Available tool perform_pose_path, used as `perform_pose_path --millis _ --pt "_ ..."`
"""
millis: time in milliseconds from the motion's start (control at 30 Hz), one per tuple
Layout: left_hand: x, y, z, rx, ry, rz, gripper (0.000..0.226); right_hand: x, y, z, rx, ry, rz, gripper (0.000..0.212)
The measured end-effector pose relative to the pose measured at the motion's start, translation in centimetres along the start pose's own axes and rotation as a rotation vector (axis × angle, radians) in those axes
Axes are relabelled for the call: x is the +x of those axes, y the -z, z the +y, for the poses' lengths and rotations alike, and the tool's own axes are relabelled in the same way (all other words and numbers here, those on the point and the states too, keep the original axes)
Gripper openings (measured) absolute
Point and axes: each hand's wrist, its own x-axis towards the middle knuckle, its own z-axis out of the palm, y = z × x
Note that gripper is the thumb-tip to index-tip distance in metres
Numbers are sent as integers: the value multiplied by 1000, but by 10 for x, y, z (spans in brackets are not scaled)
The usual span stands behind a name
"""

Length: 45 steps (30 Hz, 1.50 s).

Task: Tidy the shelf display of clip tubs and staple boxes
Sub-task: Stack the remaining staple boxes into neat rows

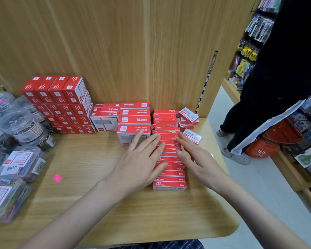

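Staple boxes in a long row [169, 155] run from the back panel toward the shelf's front edge, right of the frame's centre, and the person's two hands bracket them. The left hand [142, 164] lies flat against the row's left side, fingers straight and slightly spread, gripping nothing; the right hand [194, 159] presses the right side the same way, fingers extended and holding nothing. The row looks nearly squared, so this step seems close to finished. Just left of it, larger staple boxes [133, 121] stand stepped in two neat columns, and a tidy block of small red boxes [61, 103] is stacked further left against the back. Work apparently remains at the row's far right end, where a few loose boxes [188, 119] sit askew. Clip tubs [20, 126] crowd the left edge of the frame, piled unevenly on the wooden shelf [115, 212], and likely still need arranging.
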Motion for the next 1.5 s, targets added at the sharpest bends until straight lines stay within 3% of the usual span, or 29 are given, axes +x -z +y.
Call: perform_pose_path --millis 267,467,633,933,1067,1300,1500 --pt "12 11 -10 12 11 106 53 18 8 -6 221 -95 38 41" --pt "13 8 -30 -32 180 41 63 28 -9 -5 248 -151 -14 53" --pt "19 13 -45 -6 205 8 66 41 -2 -10 282 -127 22 50" --pt "37 6 -62 -30 225 -47 61 54 -5 -15 232 -158 22 46" --pt "37 2 -63 -37 246 -60 62 68 -2 -14 119 -166 50 70" --pt "39 1 -59 -39 296 -21 56 89 -15 -11 -76 -178 16 54" --pt "39 0 -63 -90 281 -52 58 95 -16 -16 -52 -166 9 70"
